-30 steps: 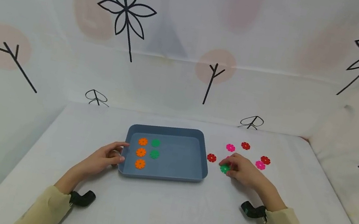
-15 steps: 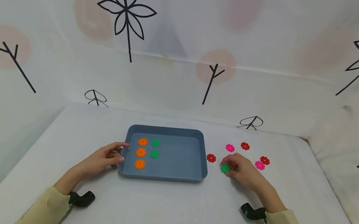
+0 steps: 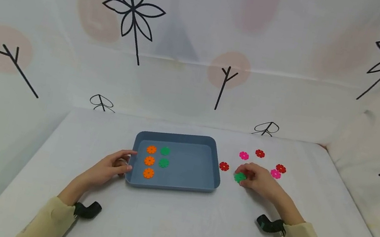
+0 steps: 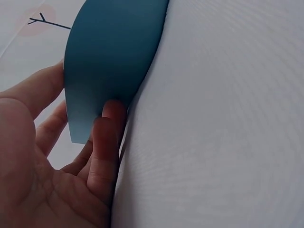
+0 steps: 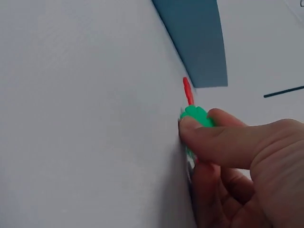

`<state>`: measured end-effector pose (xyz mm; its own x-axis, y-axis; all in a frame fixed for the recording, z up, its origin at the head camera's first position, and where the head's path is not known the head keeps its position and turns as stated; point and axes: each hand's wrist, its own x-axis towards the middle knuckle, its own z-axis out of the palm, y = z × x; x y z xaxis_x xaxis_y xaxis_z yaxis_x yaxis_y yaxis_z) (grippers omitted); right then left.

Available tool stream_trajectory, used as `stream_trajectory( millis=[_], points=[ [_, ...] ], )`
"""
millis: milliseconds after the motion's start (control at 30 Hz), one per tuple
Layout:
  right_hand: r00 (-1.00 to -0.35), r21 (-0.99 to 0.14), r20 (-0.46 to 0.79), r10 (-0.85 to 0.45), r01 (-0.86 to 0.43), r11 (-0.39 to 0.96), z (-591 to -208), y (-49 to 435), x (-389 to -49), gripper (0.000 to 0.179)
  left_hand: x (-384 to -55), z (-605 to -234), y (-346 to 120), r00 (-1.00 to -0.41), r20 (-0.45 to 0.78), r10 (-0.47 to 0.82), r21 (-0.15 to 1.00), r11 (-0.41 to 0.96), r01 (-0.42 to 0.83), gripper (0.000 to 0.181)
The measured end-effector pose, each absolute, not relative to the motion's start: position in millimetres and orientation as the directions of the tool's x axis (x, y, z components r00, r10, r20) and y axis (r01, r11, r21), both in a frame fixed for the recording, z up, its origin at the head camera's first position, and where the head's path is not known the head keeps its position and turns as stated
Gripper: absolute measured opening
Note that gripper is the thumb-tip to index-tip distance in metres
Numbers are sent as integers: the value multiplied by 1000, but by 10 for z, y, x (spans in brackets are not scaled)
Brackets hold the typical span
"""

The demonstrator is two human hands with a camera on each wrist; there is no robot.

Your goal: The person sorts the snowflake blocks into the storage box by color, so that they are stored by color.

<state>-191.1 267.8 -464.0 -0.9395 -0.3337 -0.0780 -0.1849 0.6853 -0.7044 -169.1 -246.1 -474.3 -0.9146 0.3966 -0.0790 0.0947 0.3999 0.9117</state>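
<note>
My left hand (image 3: 106, 167) holds the left end of a blue-grey tray (image 3: 178, 185), its fingers at the rim and outer wall. In the left wrist view, fingertips (image 4: 104, 137) press on the tray's outer wall. To the tray's right, my right hand (image 3: 259, 180) pinches a green flower-shaped plastic disc (image 3: 239, 177) between thumb and fingers, low by the tabletop. The right wrist view shows this green disc (image 5: 198, 114) tilted, partly covered by the thumb. Inside the tray lie a column of orange discs (image 3: 150, 160) and two green discs (image 3: 163, 163).
Right of the tray, red discs (image 3: 224, 166) and pink discs (image 3: 244, 155) lie loose on the white tabletop (image 3: 170, 229). Another red disc (image 3: 281, 168) and a pink one (image 3: 275, 174) nearly touch. A patterned white cloth (image 3: 179, 91) hangs behind.
My right hand has shifted very slightly to the right, its fingers drawn closer around the green disc. The left hand and the tray keep their place.
</note>
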Motion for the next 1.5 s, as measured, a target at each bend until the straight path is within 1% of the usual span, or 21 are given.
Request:
stream_trajectory(
  millis=[133,367,633,967,1200,1367,1500],
  points=[
    [-948,-751,-88,-305,-138,645,-4660,2729,-1901,38,-1698,-4761,-2463,-915,-72,397,914,393,99,53],
    [-963,-816,-109,-248,-56,575,-4653,2813,-1832,33,-1699,-4801,-2469,-915,-75,397,915,392,94,54],
    [-971,-847,-93,-220,-39,530,-4638,2809,-1826,36,-1691,-4814,-2472,-915,-70,398,910,402,106,53],
    [-972,-824,-63,-228,-78,562,-4584,2702,-1832,32,-1700,-4790,-2464,-916,-77,393,906,411,100,53],
    [-965,-821,-86,-247,-72,566,-4525,2583,-1851,33,-1696,-4779,-2464,-918,-80,389,905,415,97,54],
    [-957,-836,-99,-273,-69,544,-4464,2503,-1879,32,-1703,-4778,-2458,-919,-83,385,902,421,95,53],
    [-944,-854,-81,-319,-99,511,-4423,2439,-1910,30,-1709,-4779,-2456,-920,-84,384,902,421,93,53]
  ],
)
